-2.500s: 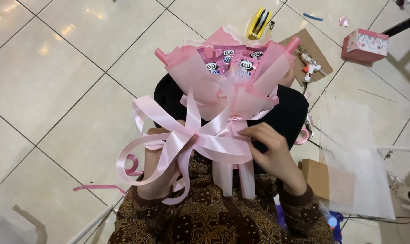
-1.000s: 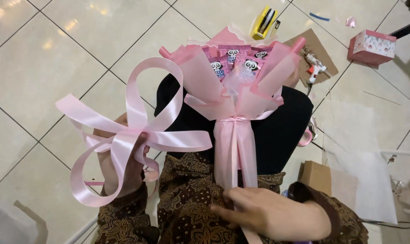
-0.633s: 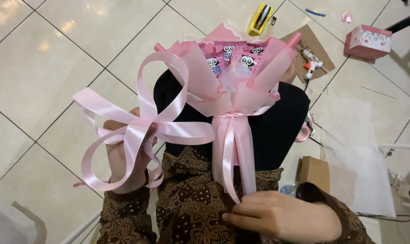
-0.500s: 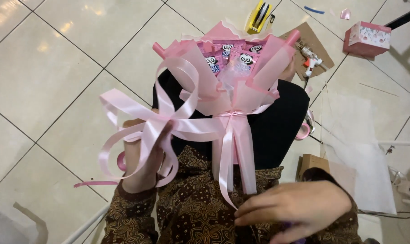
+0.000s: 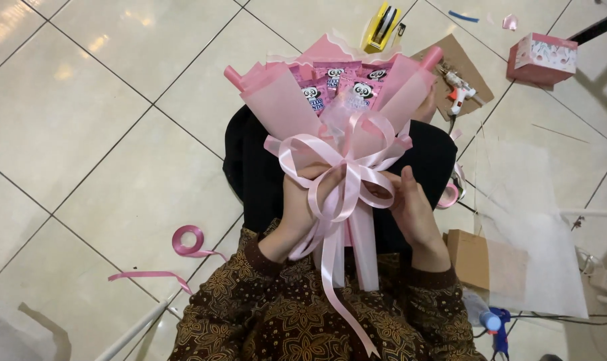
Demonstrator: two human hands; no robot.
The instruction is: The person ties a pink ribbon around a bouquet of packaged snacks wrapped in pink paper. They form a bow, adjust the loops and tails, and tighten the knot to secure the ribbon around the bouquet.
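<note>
The pink ribbon bow (image 5: 347,175), earlier held out at nine o'clock, now sat against the pink bouquet (image 5: 337,100) at centre. The left hand (image 5: 302,207) and right hand (image 5: 414,210) gripped it there; a pink box (image 5: 541,59) lay at two o'clock.

There was only one view, from a camera on the person's head, and it looked steeply down over the lap to the tiled floor (image 5: 116,120). It was near the hands, so the left hand (image 5: 296,214) and right hand (image 5: 417,217) filled the middle. The floor's far side was at the top.
</note>
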